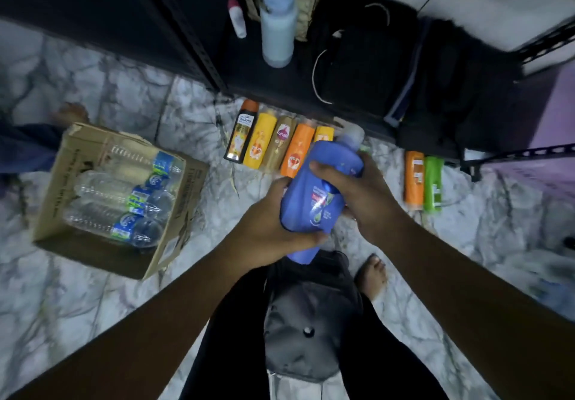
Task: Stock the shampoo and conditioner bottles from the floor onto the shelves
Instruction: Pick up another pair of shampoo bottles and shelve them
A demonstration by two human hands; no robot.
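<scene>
A blue shampoo bottle [314, 194] is held above the floor between both hands. My left hand [264, 228] grips its lower end, and my right hand [361, 194] wraps its upper part near the cap. Behind it on the marble floor lies a row of bottles: a dark bottle with an orange cap [241, 132], a yellow one [259, 141], a gold one [280, 142], an orange one [297, 150] and a partly hidden yellow one [323, 134]. Further right lie an orange bottle [413, 178] and a green bottle [433, 184]. The black shelf [311, 88] stands behind them.
A cardboard box [102, 253] with several water bottles sits on the floor at the left. On the low shelf stand a pale blue flask [277, 26], a small white bottle [237, 19] and black bags [367, 57]. My bare foot [371, 275] is below the hands.
</scene>
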